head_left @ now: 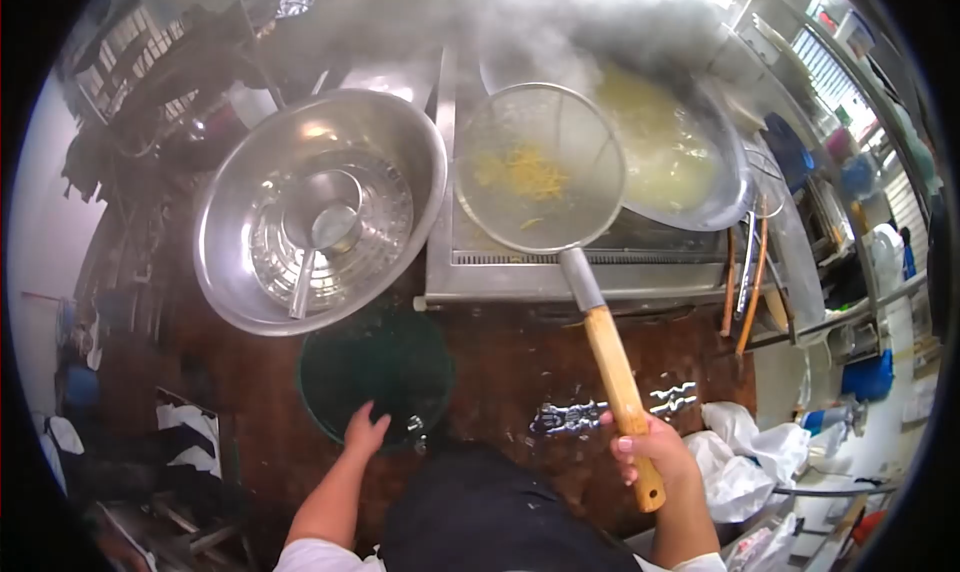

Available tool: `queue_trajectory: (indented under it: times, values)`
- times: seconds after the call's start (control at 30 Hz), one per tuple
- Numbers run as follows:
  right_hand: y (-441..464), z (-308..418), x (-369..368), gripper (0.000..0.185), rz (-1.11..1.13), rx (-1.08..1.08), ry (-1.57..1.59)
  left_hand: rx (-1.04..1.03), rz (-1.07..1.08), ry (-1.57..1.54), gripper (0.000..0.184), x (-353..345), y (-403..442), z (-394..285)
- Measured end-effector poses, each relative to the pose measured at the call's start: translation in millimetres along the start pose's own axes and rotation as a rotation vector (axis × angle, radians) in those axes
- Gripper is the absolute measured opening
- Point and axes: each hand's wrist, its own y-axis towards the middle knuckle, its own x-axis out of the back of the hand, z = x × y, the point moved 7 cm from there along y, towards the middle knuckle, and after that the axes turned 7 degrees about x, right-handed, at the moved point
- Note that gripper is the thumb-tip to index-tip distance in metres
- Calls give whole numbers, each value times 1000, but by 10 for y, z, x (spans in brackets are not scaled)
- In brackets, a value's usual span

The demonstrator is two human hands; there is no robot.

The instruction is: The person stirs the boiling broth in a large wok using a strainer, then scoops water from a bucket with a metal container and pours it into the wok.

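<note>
My right hand [657, 452] is closed round the wooden handle of a large round mesh strainer [540, 122]. The strainer is raised over the metal stove edge, and some thin yellow strips [525, 170] lie in its mesh. My left hand [368, 429] hangs low with its fingers apart, holding nothing that I can see. Just past it, on the floor, stands a dark green tub [375, 367]. Behind the strainer, a big pan [728, 194] holds steaming yellowish liquid, partly hidden by steam and the mesh.
A wide steel basin [225, 242] with a long-handled metal dipper [335, 230] inside stands at left. The stove's steel front edge [660, 280] runs across the middle. Wooden-handled tools [752, 282] lean at right. White plastic bags [735, 467] lie at lower right. The reddish floor [510, 372] looks wet.
</note>
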Motion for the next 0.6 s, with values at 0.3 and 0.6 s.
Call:
queue_trajectory:
  times: [0.3,0.6]
  values:
    - [334,-295,-1426,44,303,-136,-109,658,418,-176,26,127,-413,2371]
    - [1459,-1297,-4310,43,642,-430,-68,732,403,-609,18,979,-108,3716]
